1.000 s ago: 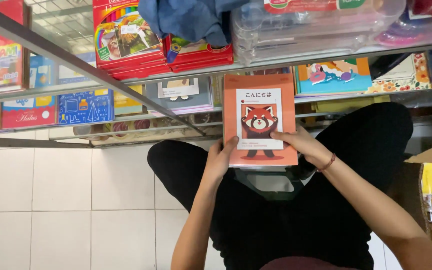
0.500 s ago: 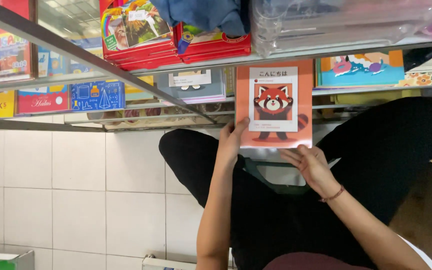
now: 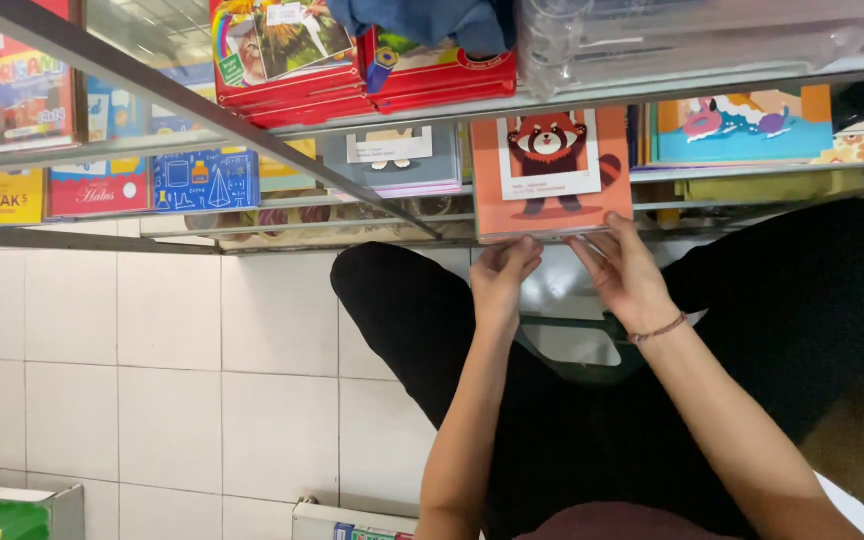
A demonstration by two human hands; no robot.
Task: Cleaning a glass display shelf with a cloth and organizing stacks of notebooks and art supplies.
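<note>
While orange book (image 3: 552, 175) stands in shelf (image 3: 712, 170), both hands grip bottom edge.

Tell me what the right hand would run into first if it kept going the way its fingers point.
The right hand already touches the orange red-panda book. Pushing on, it would likely drive that book deeper between the glass shelves; how deep they go is unclear.

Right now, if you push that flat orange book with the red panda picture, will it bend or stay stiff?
The flat orange book with the red panda picture probably stays fairly stiff: its edges look straight while the left hand and right hand hold only its near edge. It seems thin, so likely light. Its smooth cover might slide easily on the shelf.
</note>
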